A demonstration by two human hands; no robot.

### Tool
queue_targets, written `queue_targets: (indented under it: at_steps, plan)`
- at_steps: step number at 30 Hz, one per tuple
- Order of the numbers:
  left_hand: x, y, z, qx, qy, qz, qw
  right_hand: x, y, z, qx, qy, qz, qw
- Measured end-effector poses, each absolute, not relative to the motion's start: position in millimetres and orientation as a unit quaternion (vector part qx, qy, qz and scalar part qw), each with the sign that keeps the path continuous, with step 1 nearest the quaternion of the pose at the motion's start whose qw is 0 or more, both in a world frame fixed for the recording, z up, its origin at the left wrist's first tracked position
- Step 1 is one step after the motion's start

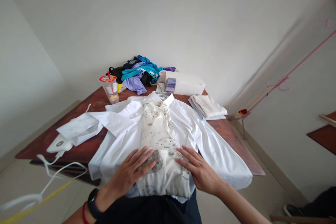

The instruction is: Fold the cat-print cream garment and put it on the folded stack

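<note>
A white long-sleeved shirt point(115, 147) lies spread flat on a reddish-brown table point(225, 129), collar at the far end. On its middle lies a cream cloth point(157, 129) printed with grey cartoon faces. My left hand point(130, 173) rests flat on the cloth's near left part, fingers stretched out. My right hand point(199, 169) lies flat on the near right part, fingers also spread. Neither hand holds anything. A black watch and red band sit on my left wrist.
A plastic cup point(110, 89) with a red straw stands at the far left. Behind it is a heap of coloured clothes point(139, 71), a white box point(187, 82) and folded garments point(207, 106). A white iron point(60, 144) with its cord sits at the left edge.
</note>
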State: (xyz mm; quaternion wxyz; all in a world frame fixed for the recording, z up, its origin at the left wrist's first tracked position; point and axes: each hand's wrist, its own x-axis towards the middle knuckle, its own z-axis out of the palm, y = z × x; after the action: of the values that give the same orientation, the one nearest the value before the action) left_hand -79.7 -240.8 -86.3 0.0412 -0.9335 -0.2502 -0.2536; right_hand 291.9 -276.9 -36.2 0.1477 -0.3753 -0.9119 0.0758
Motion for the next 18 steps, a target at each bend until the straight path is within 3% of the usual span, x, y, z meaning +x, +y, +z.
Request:
queue_targets:
  at_steps: [4, 11, 18]
  plan:
    - [-78.6, -238.5, -85.7, -0.938, -0.239, -0.251, 0.03, 291.0, -278.9, -40.5, -0.38, -0.918, 0.074, 0.087]
    - [-76.5, -236.0, -76.3, -0.933, -0.25, -0.257, -0.027, 275.1, -269.3, -54.9, -0.419, -0.902, 0.036, 0.098]
    - [-74.7, -226.2, -44.7, -0.87, -0.315, -0.272, -0.264, 265.2, -256.8, -17.7, -0.369, -0.889, 0.184, 0.198]
